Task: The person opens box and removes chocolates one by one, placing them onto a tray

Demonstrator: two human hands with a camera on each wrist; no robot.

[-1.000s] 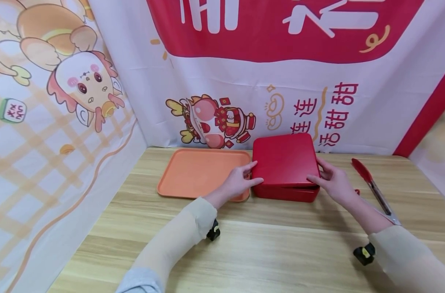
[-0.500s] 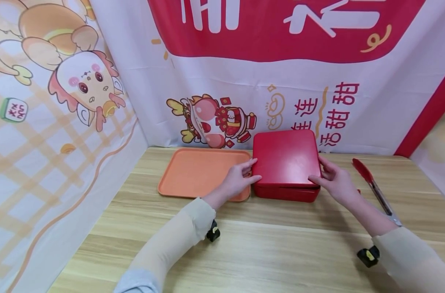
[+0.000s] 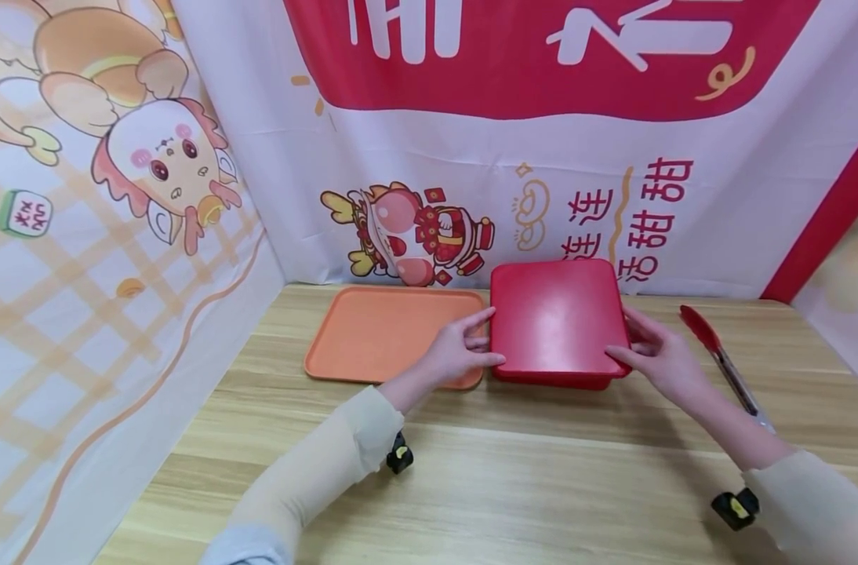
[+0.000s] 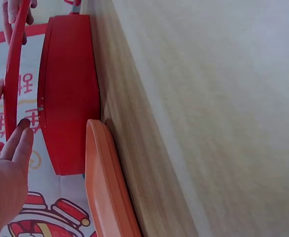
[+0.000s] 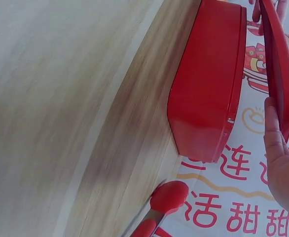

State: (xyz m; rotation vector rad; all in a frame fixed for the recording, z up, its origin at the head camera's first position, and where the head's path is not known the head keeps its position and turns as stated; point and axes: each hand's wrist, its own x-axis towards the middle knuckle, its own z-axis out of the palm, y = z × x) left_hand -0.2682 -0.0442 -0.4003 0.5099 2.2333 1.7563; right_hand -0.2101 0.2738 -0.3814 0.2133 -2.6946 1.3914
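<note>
Left sleeve (image 3: 312, 471), cream, with a grey-beige cuff (image 3: 381, 426). Right sleeve (image 3: 817, 502), matching cream. Pale blue-grey cloth (image 3: 249, 546), creased, at the upper end of the left sleeve. Left wrist camera (image 3: 399, 458), small, black, blocky, yellow mark. Right wrist camera (image 3: 736, 509), likewise black and yellow.

A booth-like set: printed cloth walls (image 3: 528, 149) (cartoons (image 3: 408, 235) included) enclosing a wood-grain table (image 3: 514, 479)

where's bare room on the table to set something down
Bare table: widest between left sleeve and right sleeve, in front of the red box; also left of the left sleeve, in front of the orange tray. Crowded: the back, with tray, box, lid, left hand, right hand and tongs.
</note>
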